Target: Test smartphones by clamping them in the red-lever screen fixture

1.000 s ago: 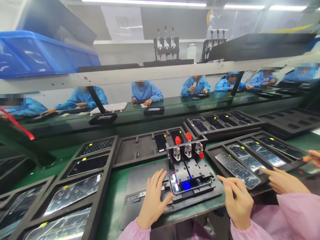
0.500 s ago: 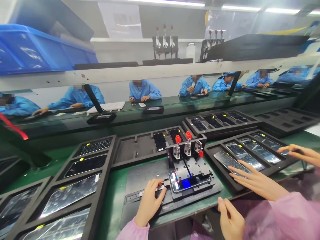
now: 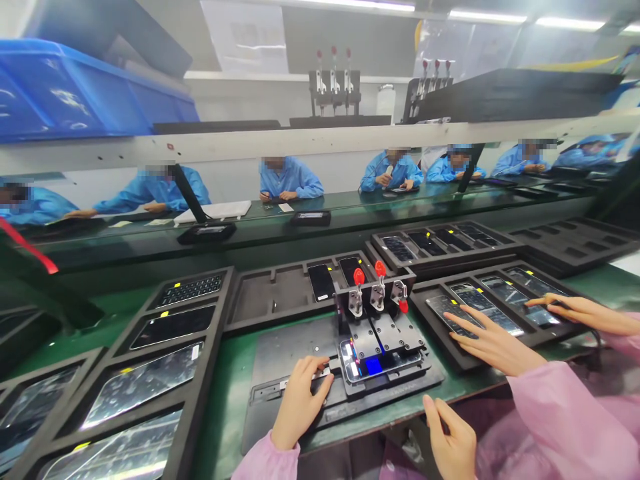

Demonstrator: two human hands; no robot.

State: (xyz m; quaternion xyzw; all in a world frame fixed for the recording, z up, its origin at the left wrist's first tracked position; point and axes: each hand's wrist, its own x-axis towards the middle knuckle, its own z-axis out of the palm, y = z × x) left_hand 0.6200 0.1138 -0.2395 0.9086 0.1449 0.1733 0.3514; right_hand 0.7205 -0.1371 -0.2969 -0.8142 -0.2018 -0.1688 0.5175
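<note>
My left hand [image 3: 299, 400] lies on the black base plate [image 3: 280, 353], its fingers curled round a small grey piece at the left side of a black clamping jig [image 3: 387, 337]. A phone with a lit blue screen [image 3: 373, 367] sits in the jig under three red-handled toggle clamps [image 3: 377, 273]. My right hand [image 3: 453, 443] rests at the table's front edge, right of the jig, fingers stretched out and holding nothing.
A co-worker in pink sleeves reaches from the right, one hand [image 3: 493, 343] and the other hand [image 3: 575, 310] on a black tray [image 3: 453, 357] of phones. More foam trays [image 3: 213, 333] lie to the left and behind. People in blue coats sit across the conveyor [image 3: 300, 233].
My right hand has pulled back from beside the jig to the table's front edge. My left hand's fingers have curled at the jig's side. The co-worker's hands moved further onto the right tray.
</note>
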